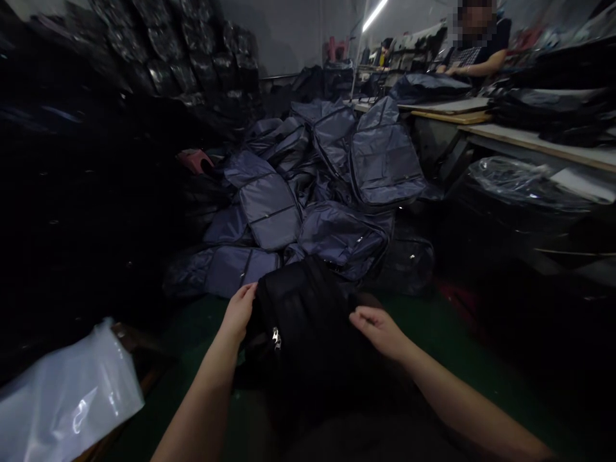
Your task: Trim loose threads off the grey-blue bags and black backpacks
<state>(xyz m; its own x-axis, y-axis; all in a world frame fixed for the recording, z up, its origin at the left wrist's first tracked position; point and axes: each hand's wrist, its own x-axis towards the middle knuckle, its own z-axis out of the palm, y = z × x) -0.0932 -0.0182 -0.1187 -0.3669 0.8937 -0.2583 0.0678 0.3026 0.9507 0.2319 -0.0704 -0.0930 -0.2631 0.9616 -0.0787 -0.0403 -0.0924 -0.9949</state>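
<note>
Left fingers (243, 298) and right fingers (366, 316) curl loosely against a black zippered bag (301, 340).

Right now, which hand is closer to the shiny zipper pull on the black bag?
Left. The left hand is at the edge of the bag, just up and to the side of the zipper pull. The right hand is farther away, across the bag.

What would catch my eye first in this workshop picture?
The heap of grey-blue fabric bags fills the middle of the view, piled on the green floor. In front of it, the left hand and right hand rest on a black bag. A translucent plastic bag lies at bottom left.
</note>
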